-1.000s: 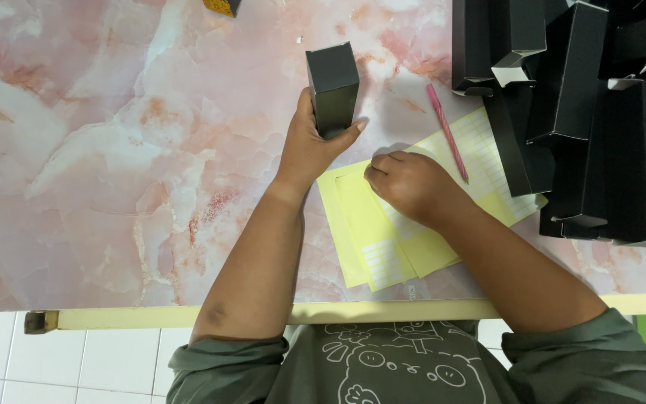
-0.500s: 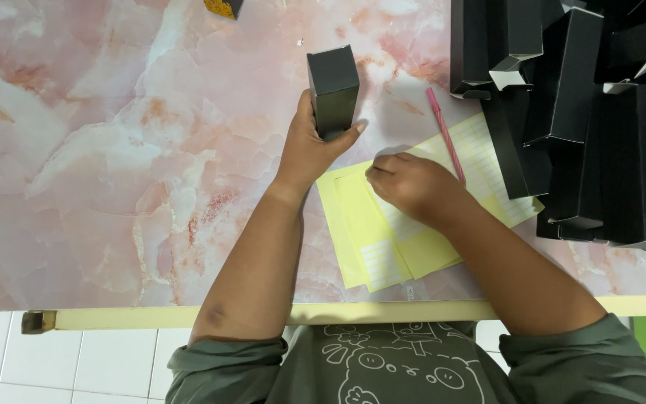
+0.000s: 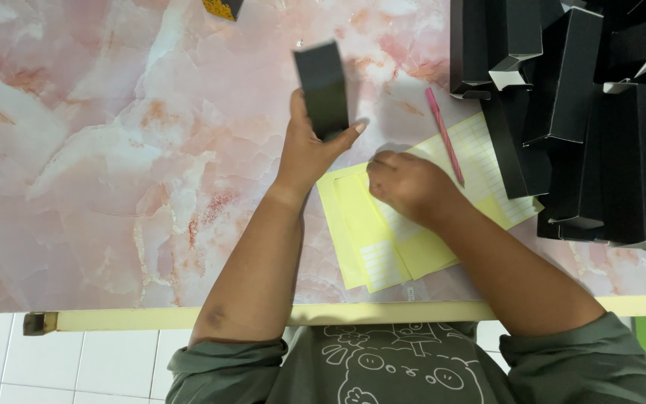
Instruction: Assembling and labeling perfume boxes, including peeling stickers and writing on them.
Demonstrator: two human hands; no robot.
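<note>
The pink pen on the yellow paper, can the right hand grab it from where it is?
Probably yes. The pink pen lies in the open on the yellow sheets, just beside the right hand, with nothing lying between them. The left hand holds a black box.

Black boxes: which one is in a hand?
The lone black box gripped by the left hand, apart from the pile of black boxes at the table's right.

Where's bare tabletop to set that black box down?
Free: marble table left of the left hand holding the black box. Crowded: yellow sheets under the right hand, pink pen, pile of black boxes at right.
</note>
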